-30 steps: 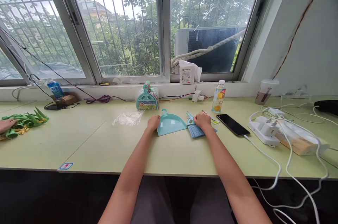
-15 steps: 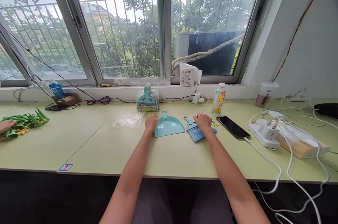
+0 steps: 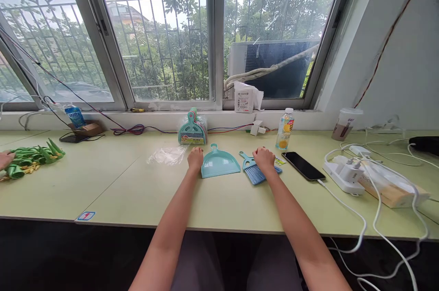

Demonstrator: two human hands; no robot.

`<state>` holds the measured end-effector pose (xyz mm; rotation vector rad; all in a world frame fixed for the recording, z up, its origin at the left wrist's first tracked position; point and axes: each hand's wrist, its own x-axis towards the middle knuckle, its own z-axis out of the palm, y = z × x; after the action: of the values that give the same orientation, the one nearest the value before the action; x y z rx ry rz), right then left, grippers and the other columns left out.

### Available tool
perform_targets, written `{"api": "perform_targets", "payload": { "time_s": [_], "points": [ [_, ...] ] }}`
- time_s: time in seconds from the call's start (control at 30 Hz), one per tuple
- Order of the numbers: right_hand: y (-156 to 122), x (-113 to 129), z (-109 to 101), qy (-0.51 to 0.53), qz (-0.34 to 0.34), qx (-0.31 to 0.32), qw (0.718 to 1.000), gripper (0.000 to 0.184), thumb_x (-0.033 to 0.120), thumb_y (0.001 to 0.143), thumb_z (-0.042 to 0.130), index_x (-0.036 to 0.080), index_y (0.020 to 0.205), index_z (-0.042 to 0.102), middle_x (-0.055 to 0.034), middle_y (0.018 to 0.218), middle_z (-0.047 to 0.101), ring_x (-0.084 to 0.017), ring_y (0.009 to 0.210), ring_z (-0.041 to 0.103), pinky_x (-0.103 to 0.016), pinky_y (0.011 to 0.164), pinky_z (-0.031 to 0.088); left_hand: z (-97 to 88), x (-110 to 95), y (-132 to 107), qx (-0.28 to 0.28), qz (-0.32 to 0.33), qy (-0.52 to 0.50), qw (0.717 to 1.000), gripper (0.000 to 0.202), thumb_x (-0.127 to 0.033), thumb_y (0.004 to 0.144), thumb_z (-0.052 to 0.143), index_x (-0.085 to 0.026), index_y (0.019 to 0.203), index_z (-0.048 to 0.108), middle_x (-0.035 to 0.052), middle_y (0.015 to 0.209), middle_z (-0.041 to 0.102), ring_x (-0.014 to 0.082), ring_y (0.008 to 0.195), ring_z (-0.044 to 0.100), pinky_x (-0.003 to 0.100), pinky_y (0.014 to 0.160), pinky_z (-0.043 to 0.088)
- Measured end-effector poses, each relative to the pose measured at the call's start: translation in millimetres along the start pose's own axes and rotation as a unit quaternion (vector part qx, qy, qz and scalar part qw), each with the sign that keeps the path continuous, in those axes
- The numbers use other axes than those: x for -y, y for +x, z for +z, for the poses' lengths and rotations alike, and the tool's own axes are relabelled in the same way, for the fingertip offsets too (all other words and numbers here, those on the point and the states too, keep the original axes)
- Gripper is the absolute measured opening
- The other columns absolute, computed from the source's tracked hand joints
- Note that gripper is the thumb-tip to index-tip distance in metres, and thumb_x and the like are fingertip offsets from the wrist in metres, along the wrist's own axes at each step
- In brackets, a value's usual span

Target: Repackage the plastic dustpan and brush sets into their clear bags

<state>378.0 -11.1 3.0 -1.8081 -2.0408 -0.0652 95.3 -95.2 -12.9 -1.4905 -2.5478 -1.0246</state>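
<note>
A light-teal dustpan (image 3: 221, 164) lies flat on the table in front of me. My left hand (image 3: 195, 158) is closed in a fist at the dustpan's left side, very near its edge. To the right lies a small teal hand brush (image 3: 254, 173) with blue bristles. My right hand (image 3: 264, 157), also a fist, rests over part of that brush and hides its middle. I see nothing held in either fist. A yellow-green label (image 3: 280, 161) shows just beyond my right hand. Behind the dustpan stands a wrapped stack of dustpan-and-brush sets (image 3: 192, 132).
Crumpled clear plastic (image 3: 167, 155) lies left of my left hand. On the right are a juice bottle (image 3: 284, 130), a phone (image 3: 303, 166), a power strip (image 3: 345, 174) and looping white cables. Another person's hand (image 3: 6, 159) touches green artificial plants (image 3: 37, 158) at far left.
The view has shifted very slightly. Both my hands, the dustpan and the brush stay in place. The other person's hand has moved a little left.
</note>
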Motion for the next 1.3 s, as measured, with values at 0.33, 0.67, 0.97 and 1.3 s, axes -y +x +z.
{"api": "perform_targets", "payload": {
  "time_s": [0.33,0.67,0.97,1.3],
  "points": [
    [1.6,1.4,-10.1,0.009,-0.013,0.030,0.999,0.037,0.043,0.088,0.046,0.018,0.092,0.073,-0.0134,0.104,0.068,-0.026,0.099,0.063,-0.034,0.079,0.044,1.1,1.5,0.0,-0.003,0.010,0.003,1.000,0.035,-0.021,0.096,0.029,-0.021,0.101,0.063,0.0080,0.115,0.063,0.0209,0.104,0.060,0.030,0.080,0.046],
    [-2.5,5.6,-1.9,-0.081,-0.038,0.096,0.991,0.038,0.041,0.084,0.059,0.011,0.106,0.070,-0.0218,0.109,0.066,-0.029,0.102,0.063,-0.036,0.079,0.044,-1.2,-7.3,-7.3,0.047,0.103,0.022,0.993,0.024,-0.031,0.094,0.043,-0.023,0.099,0.065,0.0051,0.110,0.064,0.0200,0.101,0.060,0.029,0.081,0.046],
    [-6.0,14.3,4.0,0.016,-0.050,0.146,0.988,0.033,0.046,0.079,0.062,0.021,0.096,0.074,-0.0120,0.101,0.072,-0.025,0.100,0.065,-0.032,0.079,0.043,-2.1,-4.0,-6.5,0.031,0.078,0.055,0.995,0.025,-0.019,0.091,0.044,-0.023,0.102,0.065,0.0053,0.110,0.065,0.0195,0.102,0.060,0.028,0.081,0.046],
    [-4.0,11.3,0.3,0.039,-0.059,0.186,0.980,0.042,0.059,0.074,0.063,0.024,0.096,0.074,-0.0090,0.107,0.071,-0.025,0.104,0.063,-0.031,0.080,0.042,0.1,3.2,-2.2,0.002,0.026,0.058,0.998,0.025,-0.019,0.090,0.042,-0.023,0.102,0.064,0.0063,0.114,0.064,0.0215,0.101,0.061,0.029,0.078,0.046]
  ]
}}
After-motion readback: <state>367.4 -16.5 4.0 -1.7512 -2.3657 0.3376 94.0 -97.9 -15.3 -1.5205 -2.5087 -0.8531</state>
